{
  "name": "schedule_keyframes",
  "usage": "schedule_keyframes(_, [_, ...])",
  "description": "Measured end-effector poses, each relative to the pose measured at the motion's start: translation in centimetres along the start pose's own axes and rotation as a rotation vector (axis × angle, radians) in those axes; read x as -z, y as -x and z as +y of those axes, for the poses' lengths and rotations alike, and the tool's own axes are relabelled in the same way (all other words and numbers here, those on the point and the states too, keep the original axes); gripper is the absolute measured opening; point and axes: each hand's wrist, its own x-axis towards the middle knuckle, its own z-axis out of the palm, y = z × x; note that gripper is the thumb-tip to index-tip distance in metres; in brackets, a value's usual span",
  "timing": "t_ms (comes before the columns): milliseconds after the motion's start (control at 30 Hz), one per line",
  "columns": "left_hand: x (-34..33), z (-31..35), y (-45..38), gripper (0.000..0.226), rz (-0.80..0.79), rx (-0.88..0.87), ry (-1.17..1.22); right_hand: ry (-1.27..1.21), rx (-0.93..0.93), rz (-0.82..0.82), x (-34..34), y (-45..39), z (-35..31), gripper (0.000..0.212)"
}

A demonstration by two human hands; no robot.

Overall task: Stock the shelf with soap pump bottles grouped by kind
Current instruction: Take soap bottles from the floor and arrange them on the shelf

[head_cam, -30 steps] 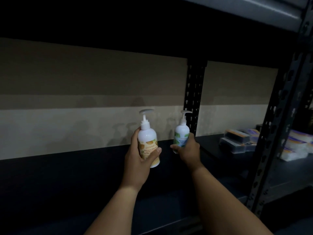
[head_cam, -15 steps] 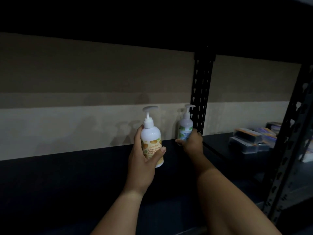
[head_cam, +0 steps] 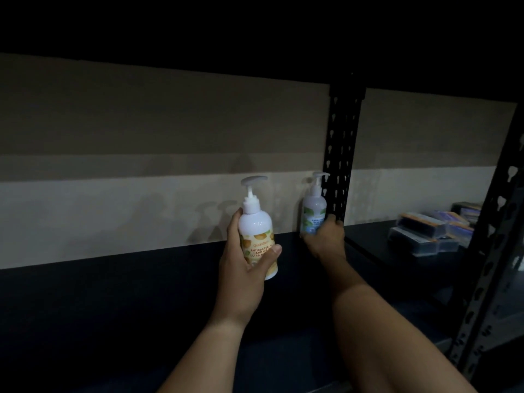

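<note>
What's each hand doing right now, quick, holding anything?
Left hand: grips the orange-label pump bottle.
Right hand: grips the green-label pump bottle at the back of the shelf.

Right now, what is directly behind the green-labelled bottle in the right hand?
Behind the green-labelled bottle are the pale back wall and the perforated black upright. The right hand covers its base.
</note>
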Motion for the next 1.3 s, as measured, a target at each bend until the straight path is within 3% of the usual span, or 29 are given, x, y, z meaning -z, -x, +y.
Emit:
schedule_keyframes(233, [0.0, 0.1, 0.1, 0.083, -0.002, 0.002, -0.001, -0.032, 0.004, -0.003, 0.4, 0.2, 0.1, 0.056])
schedule_keyframes(700, [0.0, 0.2, 0.0, 0.082, 0.004, -0.001, 0.005, 0.062, 0.006, -0.039, 0.0, 0.0, -0.3, 0.043])
schedule_keyframes(1100, [0.0, 0.3, 0.1, 0.082, -0.004, -0.009, -0.005, 0.083, -0.018, -0.06, 0.2, 0.4, -0.6, 0.048])
schedule_keyframes(1300, [0.0, 0.2, 0.1, 0.085, -0.036, -0.02, -0.034, 0.148, 0.058, -0.068, 0.5, 1.8, -0.3, 0.073])
